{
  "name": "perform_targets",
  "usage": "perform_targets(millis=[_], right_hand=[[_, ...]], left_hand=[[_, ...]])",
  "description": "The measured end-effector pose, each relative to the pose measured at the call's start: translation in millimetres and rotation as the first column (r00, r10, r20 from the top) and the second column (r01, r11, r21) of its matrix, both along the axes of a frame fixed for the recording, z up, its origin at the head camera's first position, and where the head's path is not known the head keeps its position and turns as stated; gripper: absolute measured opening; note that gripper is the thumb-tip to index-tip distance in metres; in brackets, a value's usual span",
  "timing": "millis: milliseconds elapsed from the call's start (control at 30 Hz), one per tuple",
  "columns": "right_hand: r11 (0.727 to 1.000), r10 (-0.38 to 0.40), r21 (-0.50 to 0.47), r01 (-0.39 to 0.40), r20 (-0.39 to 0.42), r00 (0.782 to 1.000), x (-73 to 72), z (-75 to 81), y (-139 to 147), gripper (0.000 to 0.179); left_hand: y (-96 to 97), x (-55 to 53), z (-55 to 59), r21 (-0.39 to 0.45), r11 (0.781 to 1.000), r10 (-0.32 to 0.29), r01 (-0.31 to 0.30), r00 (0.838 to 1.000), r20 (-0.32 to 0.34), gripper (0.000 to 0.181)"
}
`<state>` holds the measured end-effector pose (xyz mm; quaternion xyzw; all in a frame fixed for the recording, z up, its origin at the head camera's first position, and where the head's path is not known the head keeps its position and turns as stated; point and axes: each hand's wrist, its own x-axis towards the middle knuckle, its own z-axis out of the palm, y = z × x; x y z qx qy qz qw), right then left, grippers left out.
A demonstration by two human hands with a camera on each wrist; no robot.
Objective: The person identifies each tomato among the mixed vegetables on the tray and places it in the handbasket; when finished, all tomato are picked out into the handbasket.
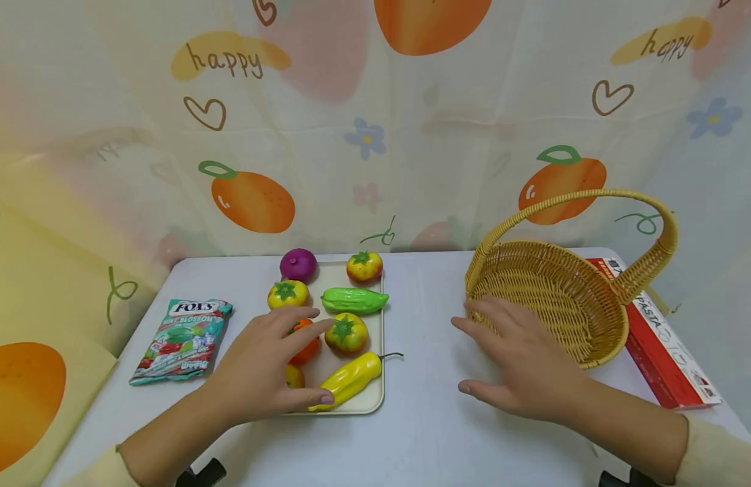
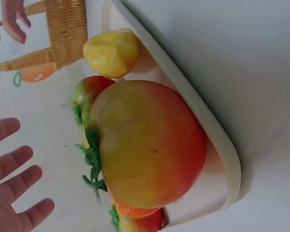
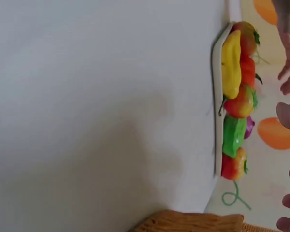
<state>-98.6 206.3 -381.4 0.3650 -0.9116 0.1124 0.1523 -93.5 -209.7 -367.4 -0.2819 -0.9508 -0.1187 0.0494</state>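
Above the left part of a cream tray [image 1: 370, 404], my left hand [image 1: 259, 365] hovers with spread fingers and holds nothing. Around it on the tray lie a yellow pepper [image 1: 351, 380], a red-orange vegetable [image 1: 305, 343], a green bumpy gourd [image 1: 354, 300], a purple onion [image 1: 299, 265] and several yellow-red tomatoes [image 1: 347, 333]. One tomato [image 2: 150, 145] looms large in the left wrist view, apart from the fingers. My right hand [image 1: 524, 355], fingers loosely extended, is in front of a wicker basket [image 1: 551, 297] and holds nothing. It hides part of the basket's near left rim.
A teal candy bag [image 1: 183, 340] lies left of the tray. Behind and beside the basket is a red and white pasta box [image 1: 670, 358]. The basket's tall handle [image 1: 594, 194] arches upward. A printed curtain [image 1: 448, 169] hangs behind the white table [image 1: 424, 433].
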Motion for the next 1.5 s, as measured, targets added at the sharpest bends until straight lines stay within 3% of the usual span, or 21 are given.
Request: perform_targets(millis=[267,533,700,933,1167,1500], right_hand=[[0.994,0.079,-0.073,-0.081,-0.030,0.996,0.9,-2.9,-18,0.071],[0.996,0.063,-0.064,-0.061,0.031,0.998,1.8,-3.7,-29,0.073],[0.994,0.080,-0.077,-0.076,0.045,0.996,1.9,-2.6,-37,0.074],[0.991,0.111,-0.082,-0.106,0.052,0.993,1.5,0.9,-54,0.074],[0.987,0.149,-0.062,-0.146,0.054,0.987,0.4,3.0,-72,0.075],[0.983,0.168,-0.099,-0.153,0.164,0.972,4.8,-3.6,-98,0.076]], left_hand=[[-12.0,17.1,0.0,0.094,0.994,-0.043,0.053,0.994,-0.097,0.063],[-24.1,34.3,-1.1,0.181,0.983,-0.008,0.033,0.991,-0.133,0.077],[-32.3,40.7,-5.3,0.226,0.974,0.039,-0.015,0.994,-0.099,0.089],[-48.3,48.7,-14.9,0.281,0.955,0.105,-0.098,0.994,-0.009,0.094],[-63.9,53.2,-27.3,0.317,0.941,0.118,-0.120,0.993,0.025,0.101],[-79.4,54.7,-44.8,0.346,0.918,0.147,-0.196,0.975,0.164,0.104]])
